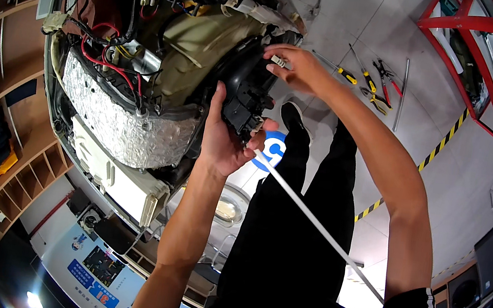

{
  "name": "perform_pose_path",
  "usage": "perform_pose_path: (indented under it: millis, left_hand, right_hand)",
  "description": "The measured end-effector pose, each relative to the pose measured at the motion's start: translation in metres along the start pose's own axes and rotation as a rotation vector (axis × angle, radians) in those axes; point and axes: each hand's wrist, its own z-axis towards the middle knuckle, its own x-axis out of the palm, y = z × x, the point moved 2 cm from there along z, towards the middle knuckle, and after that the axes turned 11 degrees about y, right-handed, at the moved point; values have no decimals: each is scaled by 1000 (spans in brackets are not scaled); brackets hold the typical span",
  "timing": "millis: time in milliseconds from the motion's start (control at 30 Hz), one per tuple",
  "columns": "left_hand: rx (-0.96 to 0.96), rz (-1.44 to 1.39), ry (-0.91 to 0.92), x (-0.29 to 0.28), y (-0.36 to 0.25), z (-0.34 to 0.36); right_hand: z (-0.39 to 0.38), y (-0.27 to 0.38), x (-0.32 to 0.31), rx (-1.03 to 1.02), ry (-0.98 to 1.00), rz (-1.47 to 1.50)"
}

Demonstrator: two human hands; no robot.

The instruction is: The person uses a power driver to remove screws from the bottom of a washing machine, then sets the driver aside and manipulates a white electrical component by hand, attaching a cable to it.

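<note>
A black plastic part with moulded housings [243, 100] is gripped in my left hand [226, 135], its thumb along the part's left side and fingers curled round the lower end. My right hand [301, 72] pinches a small pale grey connector [280, 62] at the part's upper right. Both sit at the right edge of an opened vehicle front section, with a padded olive panel [197, 52], silver foil insulation [125, 118], wiring and a pale cream housing [140, 196]. A long white strip or rod [313, 220] runs from just below my left hand toward the lower right.
Screwdrivers [346, 75], pliers [388, 79] and a metal bar [402, 94] lie on the tiled floor, near yellow-black tape [442, 140]. A red frame [466, 22] stands at upper right, wooden shelving [33, 171] at left. My legs and feet [292, 117] are below the hands.
</note>
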Motion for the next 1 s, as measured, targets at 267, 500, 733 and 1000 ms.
perform_pose_path:
  millis: [267,500,733,1000]
  left_hand:
    - [76,329,-150,12,-15,14]
    - [234,304,-226,19,-30,40]
    - [260,367,-153,15,-33,56]
    - [153,355,-175,17,-27,74]
  right_hand:
    - [8,-12,-1,138,105,633]
    - [7,2,-12,182,38,564]
    - [1,10,-11,93,-18,681]
    - [0,-4,-5,102,-47,884]
